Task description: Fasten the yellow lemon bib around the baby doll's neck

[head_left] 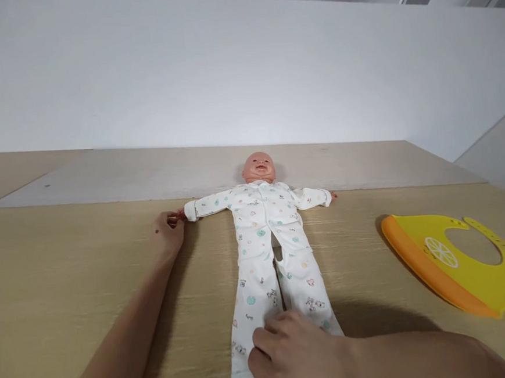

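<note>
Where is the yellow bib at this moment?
In the head view the yellow bib lies on the wooden table at the right side, clear of the doll at centre and beyond the right hand.

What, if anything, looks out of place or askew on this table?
Nothing is spilled or broken. The doll lies straight, arms spread. One oddity: its trouser legs look flat, with no foot showing at the visible hem. The bib lies apart, to the side.
</note>
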The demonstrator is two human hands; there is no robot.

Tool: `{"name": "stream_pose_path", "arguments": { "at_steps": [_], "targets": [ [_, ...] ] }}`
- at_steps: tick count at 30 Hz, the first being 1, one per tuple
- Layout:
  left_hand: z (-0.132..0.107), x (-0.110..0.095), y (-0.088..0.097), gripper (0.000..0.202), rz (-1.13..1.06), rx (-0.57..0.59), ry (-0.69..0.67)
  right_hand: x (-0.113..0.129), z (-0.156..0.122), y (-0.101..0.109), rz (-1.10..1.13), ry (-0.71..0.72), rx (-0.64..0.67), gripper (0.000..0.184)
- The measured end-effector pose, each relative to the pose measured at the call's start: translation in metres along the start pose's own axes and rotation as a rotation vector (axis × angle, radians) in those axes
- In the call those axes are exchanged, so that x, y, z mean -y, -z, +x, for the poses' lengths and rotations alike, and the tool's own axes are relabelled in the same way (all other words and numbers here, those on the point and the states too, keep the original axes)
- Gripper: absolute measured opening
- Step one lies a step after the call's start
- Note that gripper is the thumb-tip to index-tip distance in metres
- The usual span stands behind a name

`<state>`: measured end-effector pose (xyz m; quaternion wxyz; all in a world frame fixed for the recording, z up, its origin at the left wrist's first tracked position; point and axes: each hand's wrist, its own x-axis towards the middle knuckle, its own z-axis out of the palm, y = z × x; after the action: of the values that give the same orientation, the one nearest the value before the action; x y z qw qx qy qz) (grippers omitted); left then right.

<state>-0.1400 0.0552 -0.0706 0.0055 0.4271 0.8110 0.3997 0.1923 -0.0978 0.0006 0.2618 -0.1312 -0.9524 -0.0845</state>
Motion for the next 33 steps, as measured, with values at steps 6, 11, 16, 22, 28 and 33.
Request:
{"name": "stream_pose_path", "arguments": {
  "at_steps": [6,11,16,22,28,33],
  "targets": [
    [-0.002,-0.006,0.007,0.019,-0.041,0.033,0.019,0.001,-0.001,-0.004,-0.003,0.024,0.021,0.045],
    [-0.001,-0.002,0.005,0.016,-0.054,0.005,0.013,-0.002,-0.001,-0.004,0.002,0.024,0.017,0.038],
    [0.001,0.001,0.001,0.015,-0.093,-0.021,0.041,-0.008,-0.003,-0.004,0.057,0.041,0.011,0.031],
    [0.0,-0.006,0.006,0.012,-0.111,-0.009,0.072,-0.007,-0.004,-0.009,0.062,0.038,-0.03,0.029],
    [-0.001,-0.006,0.008,0.016,-0.073,0.009,0.105,-0.007,-0.004,-0.012,0.065,0.025,-0.038,0.036],
    [-0.003,-0.012,0.013,0.023,0.009,0.017,0.132,-0.014,-0.004,-0.007,0.071,0.026,-0.019,0.038]
  ]
}}
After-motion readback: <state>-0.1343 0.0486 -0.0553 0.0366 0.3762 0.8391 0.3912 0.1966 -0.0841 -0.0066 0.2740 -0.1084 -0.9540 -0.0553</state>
